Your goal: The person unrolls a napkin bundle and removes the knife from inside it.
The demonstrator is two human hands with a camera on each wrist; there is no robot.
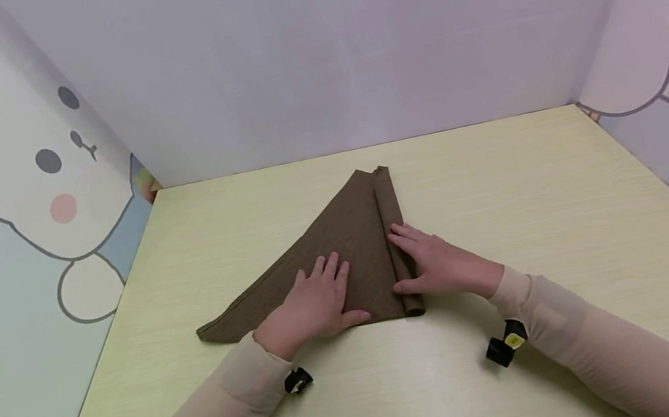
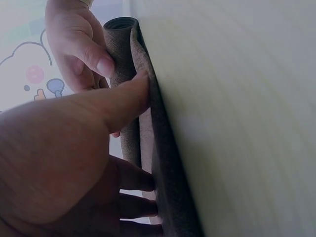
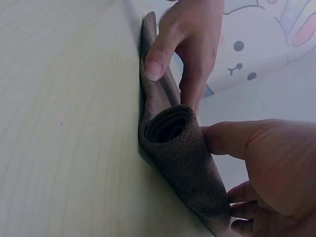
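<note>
A brown cloth [image 1: 351,228], folded into a triangle, lies on the table. Its right side is wound into a narrow roll [image 1: 388,199]. The layered spiral of the roll's near end shows in the right wrist view. My left hand [image 1: 314,308] rests on the flat part with fingers spread and thumb near the front edge. Along the roll lies my right hand [image 1: 446,265], its fingertips and thumb touching it with a gap between them. From the left wrist view, the left thumb presses close to the cloth's edge, beside the rolled end [image 2: 120,39].
The pale wood-grain table [image 1: 518,192] extends around the cloth on all sides. A plain light wall [image 1: 348,51] stands behind it, with cartoon-printed panels [image 1: 6,308] at the left and right. Small black devices [image 1: 500,352] are worn at both wrists.
</note>
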